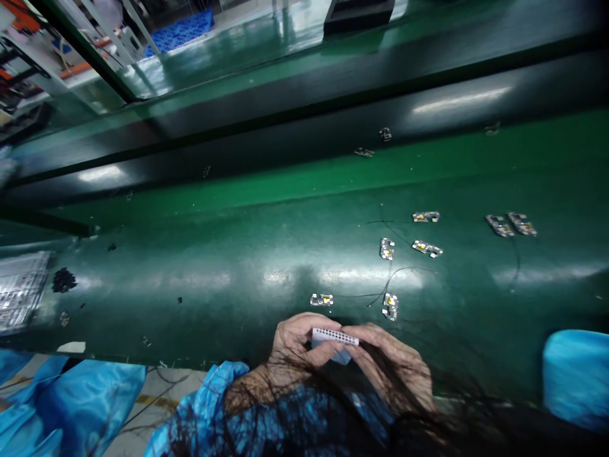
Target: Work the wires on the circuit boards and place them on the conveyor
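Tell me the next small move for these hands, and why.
I'd probably tilt the white piece slightly for a closer look: the left hand and right hand both hold it, its dark-dotted face is exposed between them, and the nearest circuit board lies just beyond, untouched.

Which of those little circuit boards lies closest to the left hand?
The board just beyond the left hand. The others lie farther from it; the C-shaped one is beyond the right hand.

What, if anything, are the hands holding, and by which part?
A pale piece with a dotted edge: the left hand holds its left end, the right hand its right end.
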`<state>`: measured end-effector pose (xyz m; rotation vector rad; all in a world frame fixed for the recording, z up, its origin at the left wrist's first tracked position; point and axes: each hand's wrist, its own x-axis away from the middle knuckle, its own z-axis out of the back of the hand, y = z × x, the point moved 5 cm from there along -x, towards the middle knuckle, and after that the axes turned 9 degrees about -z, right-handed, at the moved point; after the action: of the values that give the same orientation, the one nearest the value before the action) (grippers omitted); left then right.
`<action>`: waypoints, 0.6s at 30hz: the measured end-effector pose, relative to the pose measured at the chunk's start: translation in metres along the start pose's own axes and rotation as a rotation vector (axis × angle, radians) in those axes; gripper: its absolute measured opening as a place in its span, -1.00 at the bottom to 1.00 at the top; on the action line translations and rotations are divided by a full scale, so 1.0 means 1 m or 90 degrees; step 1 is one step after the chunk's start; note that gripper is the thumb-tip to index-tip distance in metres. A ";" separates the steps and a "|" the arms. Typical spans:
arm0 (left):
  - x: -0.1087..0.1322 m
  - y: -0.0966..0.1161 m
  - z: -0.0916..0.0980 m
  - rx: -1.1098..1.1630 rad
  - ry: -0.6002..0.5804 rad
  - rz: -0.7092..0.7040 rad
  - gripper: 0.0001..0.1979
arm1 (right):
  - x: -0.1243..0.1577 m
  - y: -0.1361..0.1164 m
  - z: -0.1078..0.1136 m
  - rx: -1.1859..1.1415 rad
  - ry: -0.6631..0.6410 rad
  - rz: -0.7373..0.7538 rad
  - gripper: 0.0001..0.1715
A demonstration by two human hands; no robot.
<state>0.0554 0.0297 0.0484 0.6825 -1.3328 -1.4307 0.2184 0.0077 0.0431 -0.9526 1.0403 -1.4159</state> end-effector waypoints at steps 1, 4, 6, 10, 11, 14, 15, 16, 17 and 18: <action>0.002 0.000 -0.002 0.037 -0.010 0.017 -0.76 | -0.001 -0.002 0.002 -0.001 0.006 0.006 -0.85; 0.004 0.003 -0.003 0.102 -0.013 0.021 -0.64 | -0.003 -0.007 0.006 -0.004 0.017 0.021 -0.90; 0.003 0.007 0.000 0.064 -0.006 -0.002 -0.58 | -0.003 -0.008 0.007 0.000 0.011 0.029 -0.91; 0.001 0.012 0.003 -0.093 -0.036 -0.065 -0.61 | -0.001 -0.009 0.007 0.011 -0.020 0.050 -0.89; 0.002 0.012 0.003 -0.106 -0.036 -0.083 -0.65 | -0.001 -0.010 0.007 0.013 -0.022 0.059 -0.89; 0.006 0.006 0.001 -0.069 -0.003 -0.086 -0.81 | -0.002 -0.018 0.008 0.020 -0.014 0.069 -0.90; 0.008 0.004 0.000 -0.052 0.014 -0.081 -0.84 | -0.003 -0.020 0.008 0.024 -0.013 0.065 -0.90; 0.010 0.001 0.000 -0.037 0.030 -0.075 -0.84 | -0.004 -0.022 0.008 0.028 -0.013 0.062 -0.89; 0.011 0.000 -0.001 -0.024 0.038 -0.073 -0.83 | -0.005 -0.023 0.007 0.033 -0.019 0.063 -0.88; 0.012 -0.001 -0.002 -0.012 0.035 -0.072 -0.83 | -0.005 -0.024 0.007 0.038 -0.024 0.065 -0.88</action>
<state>0.0528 0.0178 0.0495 0.7899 -1.2541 -1.5010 0.2184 0.0132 0.0679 -0.8682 0.9987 -1.3333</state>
